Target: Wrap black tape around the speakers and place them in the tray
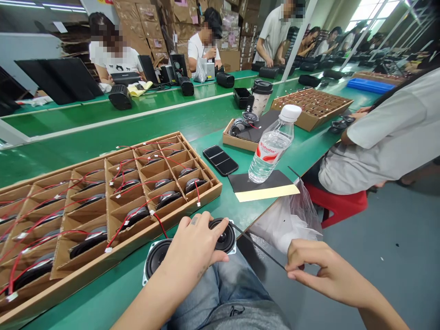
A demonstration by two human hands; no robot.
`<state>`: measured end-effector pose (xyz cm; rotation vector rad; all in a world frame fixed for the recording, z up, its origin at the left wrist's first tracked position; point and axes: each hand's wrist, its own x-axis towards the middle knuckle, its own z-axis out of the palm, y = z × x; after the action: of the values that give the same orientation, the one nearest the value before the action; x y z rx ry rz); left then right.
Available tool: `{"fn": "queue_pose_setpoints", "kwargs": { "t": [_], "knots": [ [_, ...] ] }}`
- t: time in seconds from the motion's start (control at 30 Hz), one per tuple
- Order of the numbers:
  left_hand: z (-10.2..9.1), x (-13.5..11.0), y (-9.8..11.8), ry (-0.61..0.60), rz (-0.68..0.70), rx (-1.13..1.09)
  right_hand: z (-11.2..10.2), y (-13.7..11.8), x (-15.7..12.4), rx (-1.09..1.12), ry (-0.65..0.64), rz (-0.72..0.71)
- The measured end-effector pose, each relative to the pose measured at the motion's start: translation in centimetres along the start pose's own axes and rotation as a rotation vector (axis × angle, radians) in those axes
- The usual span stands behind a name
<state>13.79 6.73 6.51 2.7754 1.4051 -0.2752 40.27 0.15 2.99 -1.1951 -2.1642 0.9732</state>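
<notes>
My left hand (pixel 192 243) lies over a round black speaker (pixel 226 239) with a pale metal frame, above my lap by the table edge. Its index finger reaches the speaker's right rim, where a thin black strip (pixel 258 245) begins. My right hand (pixel 318 270) pinches the other end of this strip, which runs taut and slanting between both hands. Under my left wrist, a second speaker (pixel 155 260) with a red wire rests at the table's edge, partly covered. To the left stands a divided cardboard box (pixel 202 198) with several wired speakers in its compartments.
A water bottle (pixel 271 151) stands on black sheet material (pixel 237 182) with a yellow edge. Nearby are a phone (pixel 220 160), a small carton (pixel 240 142) and a lidded cup (pixel 261 98). A plastic bag (pixel 285 220) hangs at the table edge. A co-worker (pixel 388 133) sits on the right.
</notes>
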Motion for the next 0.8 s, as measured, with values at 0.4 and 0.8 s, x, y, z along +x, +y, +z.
{"fn": "queue_pose_setpoints", "kwargs": {
  "t": [0.4, 0.8],
  "knots": [
    [0.1, -0.4, 1.0, 0.018, -0.013, 0.112, 2.5, -2.1, 1.7, 0.075, -0.16, -0.088],
    [0.7, 0.5, 3.3, 0.079, -0.287, 0.196, -1.6, -1.0, 5.8, 0.01, 0.029, -0.164]
  ]
}}
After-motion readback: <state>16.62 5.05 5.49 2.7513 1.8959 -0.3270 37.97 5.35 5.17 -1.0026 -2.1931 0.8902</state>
